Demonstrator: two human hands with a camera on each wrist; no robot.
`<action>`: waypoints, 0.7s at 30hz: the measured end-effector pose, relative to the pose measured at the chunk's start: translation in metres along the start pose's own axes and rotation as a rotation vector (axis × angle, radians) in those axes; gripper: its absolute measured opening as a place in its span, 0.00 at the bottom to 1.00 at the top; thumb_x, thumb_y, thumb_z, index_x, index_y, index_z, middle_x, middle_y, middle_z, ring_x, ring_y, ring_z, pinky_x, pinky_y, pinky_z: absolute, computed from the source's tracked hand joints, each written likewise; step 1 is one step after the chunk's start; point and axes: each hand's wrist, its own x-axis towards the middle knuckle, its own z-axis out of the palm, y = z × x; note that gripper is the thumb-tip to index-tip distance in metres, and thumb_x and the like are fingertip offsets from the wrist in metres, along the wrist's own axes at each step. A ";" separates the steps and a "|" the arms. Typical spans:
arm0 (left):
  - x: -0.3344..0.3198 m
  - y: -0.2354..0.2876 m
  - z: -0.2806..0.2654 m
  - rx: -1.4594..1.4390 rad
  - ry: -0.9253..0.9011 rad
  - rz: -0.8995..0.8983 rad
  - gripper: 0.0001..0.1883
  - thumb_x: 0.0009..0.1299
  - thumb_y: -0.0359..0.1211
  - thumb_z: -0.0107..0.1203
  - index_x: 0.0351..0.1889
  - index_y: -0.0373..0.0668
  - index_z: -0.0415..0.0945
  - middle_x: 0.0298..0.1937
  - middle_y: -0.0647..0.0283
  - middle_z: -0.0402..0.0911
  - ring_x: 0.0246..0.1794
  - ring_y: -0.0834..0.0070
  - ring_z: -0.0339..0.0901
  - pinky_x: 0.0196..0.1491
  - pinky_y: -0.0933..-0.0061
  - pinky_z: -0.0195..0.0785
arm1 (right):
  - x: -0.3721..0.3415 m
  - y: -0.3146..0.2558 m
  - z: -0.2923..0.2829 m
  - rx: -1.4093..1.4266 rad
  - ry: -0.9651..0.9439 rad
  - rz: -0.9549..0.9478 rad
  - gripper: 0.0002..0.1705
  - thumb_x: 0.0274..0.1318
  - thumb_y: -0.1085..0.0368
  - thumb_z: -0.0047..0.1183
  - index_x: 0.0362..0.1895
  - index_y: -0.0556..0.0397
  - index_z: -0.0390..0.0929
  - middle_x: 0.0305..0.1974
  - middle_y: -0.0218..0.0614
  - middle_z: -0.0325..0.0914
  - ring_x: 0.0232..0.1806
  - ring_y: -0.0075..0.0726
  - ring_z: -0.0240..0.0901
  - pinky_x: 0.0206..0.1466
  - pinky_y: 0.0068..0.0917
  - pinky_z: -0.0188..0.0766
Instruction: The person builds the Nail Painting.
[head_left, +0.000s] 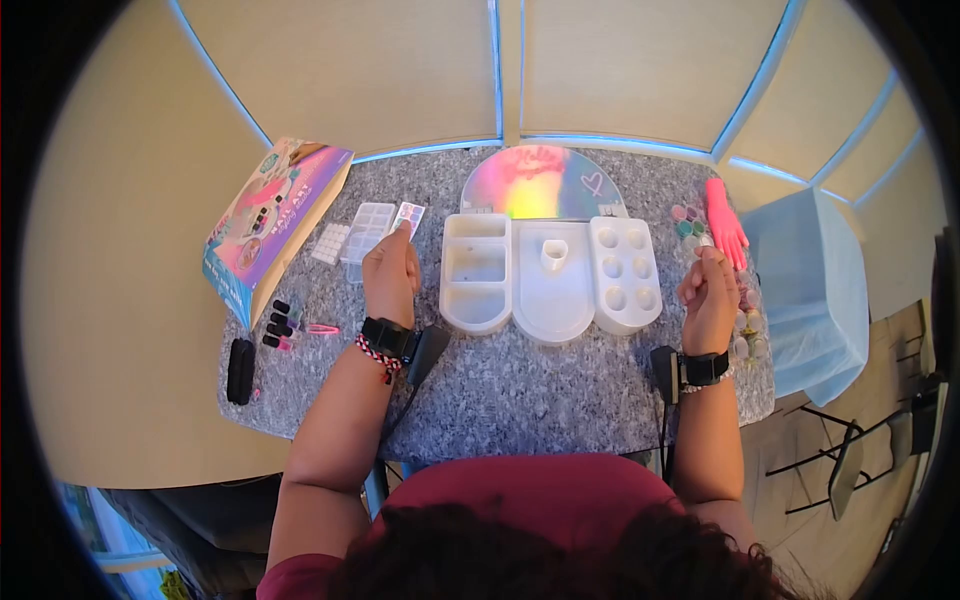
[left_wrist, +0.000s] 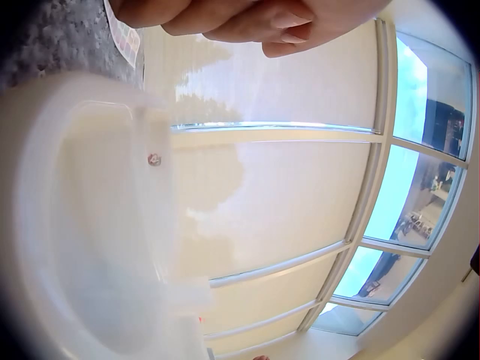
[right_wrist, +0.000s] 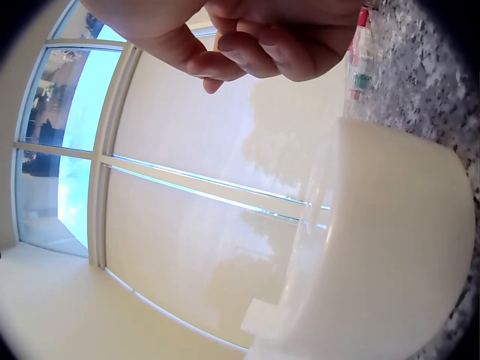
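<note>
Holding nothing visible in left hand (head_left: 392, 272) or right hand (head_left: 710, 298) — both loosely curled. Got white three-part tray (head_left: 550, 312) between them. Partly blocking clear compartment box (head_left: 370, 218) with left, small pots (head_left: 688, 228) with right — near pink mannequin hand (head_left: 727, 225). Also seeing nail-art box (head_left: 270, 225) far left.

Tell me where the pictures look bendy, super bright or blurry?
Head view: the wall panels bow inside rounded black edges, and yellow glare hits the shiny board; left wrist view: the window glows bright, the close white tray looks hazy; right wrist view: leafy-looking shadows on the wall panels, dark corners.
</note>
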 end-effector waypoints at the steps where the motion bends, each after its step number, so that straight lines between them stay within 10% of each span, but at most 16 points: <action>1: -0.003 0.001 0.000 -0.006 0.013 -0.027 0.31 0.89 0.44 0.59 0.19 0.54 0.61 0.14 0.73 0.60 0.13 0.82 0.51 0.21 0.70 0.40 | 0.000 0.001 0.000 0.001 0.003 -0.003 0.12 0.86 0.59 0.57 0.54 0.54 0.84 0.30 0.23 0.70 0.27 0.20 0.64 0.32 0.23 0.62; 21: 0.002 0.004 -0.005 -0.141 0.037 -0.063 0.29 0.89 0.45 0.60 0.21 0.53 0.66 0.15 0.74 0.63 0.13 0.83 0.53 0.21 0.73 0.45 | 0.002 0.002 -0.004 -0.003 -0.086 0.036 0.09 0.85 0.61 0.57 0.56 0.52 0.84 0.36 0.24 0.77 0.30 0.19 0.68 0.34 0.23 0.66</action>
